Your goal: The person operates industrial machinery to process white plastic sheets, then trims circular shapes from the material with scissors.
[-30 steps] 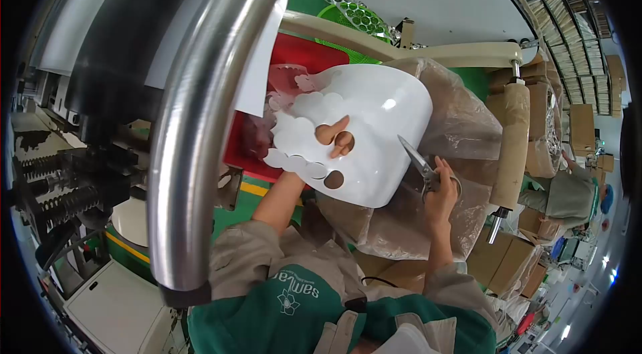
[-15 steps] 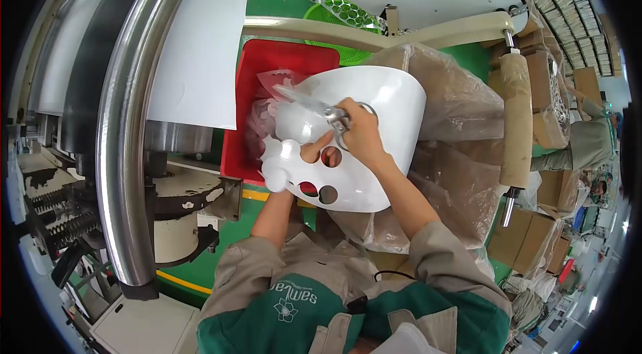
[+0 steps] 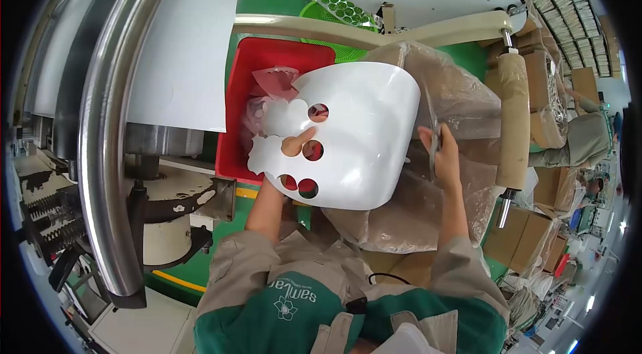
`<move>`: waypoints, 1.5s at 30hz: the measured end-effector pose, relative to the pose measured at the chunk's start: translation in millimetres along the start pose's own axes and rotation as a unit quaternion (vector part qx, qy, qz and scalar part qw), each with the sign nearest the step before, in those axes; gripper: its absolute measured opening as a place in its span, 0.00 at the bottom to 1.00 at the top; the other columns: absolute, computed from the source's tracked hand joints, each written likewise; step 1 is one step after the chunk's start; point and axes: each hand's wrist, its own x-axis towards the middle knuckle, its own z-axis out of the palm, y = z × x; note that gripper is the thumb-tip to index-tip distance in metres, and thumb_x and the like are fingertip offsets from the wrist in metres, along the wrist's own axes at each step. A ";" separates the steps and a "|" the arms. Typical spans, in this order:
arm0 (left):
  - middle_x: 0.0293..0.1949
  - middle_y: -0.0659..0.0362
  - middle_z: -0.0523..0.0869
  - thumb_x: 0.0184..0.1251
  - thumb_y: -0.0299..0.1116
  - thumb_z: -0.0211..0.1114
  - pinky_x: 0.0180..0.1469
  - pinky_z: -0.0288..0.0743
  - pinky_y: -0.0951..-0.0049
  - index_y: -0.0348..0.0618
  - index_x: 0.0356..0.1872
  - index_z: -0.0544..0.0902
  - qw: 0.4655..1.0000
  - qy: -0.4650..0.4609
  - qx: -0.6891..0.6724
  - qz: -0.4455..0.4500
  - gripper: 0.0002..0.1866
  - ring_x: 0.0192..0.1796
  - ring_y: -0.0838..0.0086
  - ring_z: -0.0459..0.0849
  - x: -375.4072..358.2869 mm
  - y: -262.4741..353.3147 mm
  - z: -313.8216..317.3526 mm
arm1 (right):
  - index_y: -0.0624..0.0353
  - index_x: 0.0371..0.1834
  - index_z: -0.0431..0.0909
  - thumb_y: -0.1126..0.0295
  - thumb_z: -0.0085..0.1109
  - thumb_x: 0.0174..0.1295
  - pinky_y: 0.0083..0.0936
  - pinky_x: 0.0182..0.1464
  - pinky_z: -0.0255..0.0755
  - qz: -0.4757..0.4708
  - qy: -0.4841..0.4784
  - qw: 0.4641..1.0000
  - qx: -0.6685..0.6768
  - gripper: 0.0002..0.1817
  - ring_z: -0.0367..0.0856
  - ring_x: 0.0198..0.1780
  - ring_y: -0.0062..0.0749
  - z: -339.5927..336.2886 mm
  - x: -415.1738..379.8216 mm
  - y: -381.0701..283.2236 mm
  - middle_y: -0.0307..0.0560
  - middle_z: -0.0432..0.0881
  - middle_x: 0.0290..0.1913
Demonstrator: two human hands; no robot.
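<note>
A glossy white sheet (image 3: 364, 133) with round holes and a scalloped left edge curves in front of me. From beneath, my left hand (image 3: 298, 142) grips it; a digit shows on top beside the holes, while most of the hand is hidden under the sheet. Off the sheet's right edge, my right hand (image 3: 447, 160) is closed around metal scissors (image 3: 435, 146), which point upward and are apart from the sheet. Under the sheet's left side stands a red bin (image 3: 284, 51) holding translucent, pinkish-looking scraps (image 3: 275, 81).
At the left is a machine with a shiny metal roller (image 3: 120, 120) and a hanging white web (image 3: 180, 53). Plastic-wrapped bundles (image 3: 461, 96) lie to the right, near a wrapped roller (image 3: 513, 120) on a cream frame. A green basket (image 3: 341, 51) stands behind. Another person (image 3: 585, 140) is far right.
My right hand has moved right with the scissors, from over the sheet to beyond its right edge. The clear piece near the scissors no longer shows above the sheet. The sheet has shifted slightly left.
</note>
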 end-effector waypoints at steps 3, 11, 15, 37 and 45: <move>0.34 0.55 0.80 0.59 0.31 0.61 0.40 0.75 0.74 0.40 0.34 0.77 1.000 0.001 0.004 -0.004 0.06 0.38 0.70 0.79 -2.4 -2.5 0.0 | 0.62 0.32 0.71 0.71 0.60 0.59 0.17 0.34 0.70 -0.008 -0.002 0.996 0.090 0.09 0.75 0.33 0.19 22.5 27.8 -20.9 0.43 0.82 0.34; 0.34 0.55 0.80 0.59 0.32 0.60 0.40 0.75 0.74 0.39 0.34 0.77 0.997 0.006 -0.048 0.062 0.07 0.39 0.70 0.79 5.2 -20.6 4.5 | 0.62 0.36 0.73 0.73 0.64 0.55 0.19 0.32 0.68 -0.094 -0.021 0.989 0.115 0.10 0.71 0.27 0.19 80.2 26.6 -74.4 0.40 0.80 0.30; 0.35 0.55 0.80 0.59 0.32 0.60 0.41 0.75 0.74 0.39 0.35 0.77 0.991 0.026 -0.078 0.110 0.07 0.39 0.69 0.79 7.4 -33.0 4.4 | 0.62 0.41 0.74 0.73 0.65 0.54 0.22 0.34 0.67 -0.152 -0.060 0.986 0.017 0.13 0.72 0.29 0.24 99.2 38.0 -102.2 0.44 0.77 0.28; 0.36 0.55 0.81 0.60 0.33 0.59 0.42 0.75 0.74 0.39 0.36 0.77 0.994 0.053 -0.062 0.074 0.08 0.39 0.69 0.79 -7.5 -9.3 -17.5 | 0.62 0.33 0.72 0.74 0.61 0.56 0.22 0.35 0.68 -0.032 -0.034 0.983 -0.177 0.08 0.75 0.29 0.25 -11.9 11.2 -32.9 0.51 0.80 0.28; 0.36 0.55 0.81 0.60 0.34 0.59 0.43 0.75 0.74 0.39 0.37 0.77 0.995 0.072 -0.022 0.063 0.09 0.39 0.68 0.79 -13.9 -2.7 -34.6 | 0.60 0.44 0.71 0.61 0.63 0.54 0.27 0.46 0.66 -0.192 -0.252 0.947 -0.053 0.19 0.73 0.42 0.34 72.9 188.3 -65.0 0.47 0.78 0.39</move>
